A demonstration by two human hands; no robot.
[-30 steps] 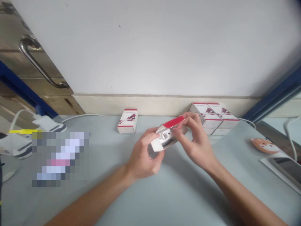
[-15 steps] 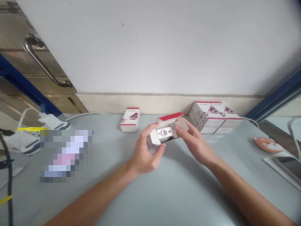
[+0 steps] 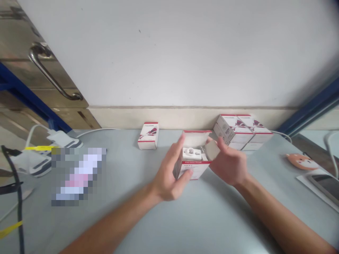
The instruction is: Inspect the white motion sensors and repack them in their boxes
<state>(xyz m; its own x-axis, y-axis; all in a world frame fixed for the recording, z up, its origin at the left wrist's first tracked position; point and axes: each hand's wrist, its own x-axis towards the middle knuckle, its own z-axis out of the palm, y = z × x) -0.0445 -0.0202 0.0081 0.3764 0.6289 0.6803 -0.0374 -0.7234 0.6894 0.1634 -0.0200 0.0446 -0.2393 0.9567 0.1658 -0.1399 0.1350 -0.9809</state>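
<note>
Inside the clasping left hand [image 3: 169, 176] was an open white-and-red cardboard box [image 3: 200, 168]; the right hand [image 3: 231, 162] was at its flap, hold unclear. Beyond stood one matching box [image 3: 148, 135] leftward, stacked boxes [image 3: 239, 137] rightward, on grey-blue tabletop [image 3: 127, 169] before a white wall [image 3: 169, 53].

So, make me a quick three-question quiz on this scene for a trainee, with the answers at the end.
1. True or false: the box held in the left hand is open.
2. What colour is the part showing inside it? A) orange B) white C) green
3. Fill in: in the picture, the lone closed box stands to the ____ of the stacked boxes.

Key: 1 true; 2 B; 3 left.
</note>
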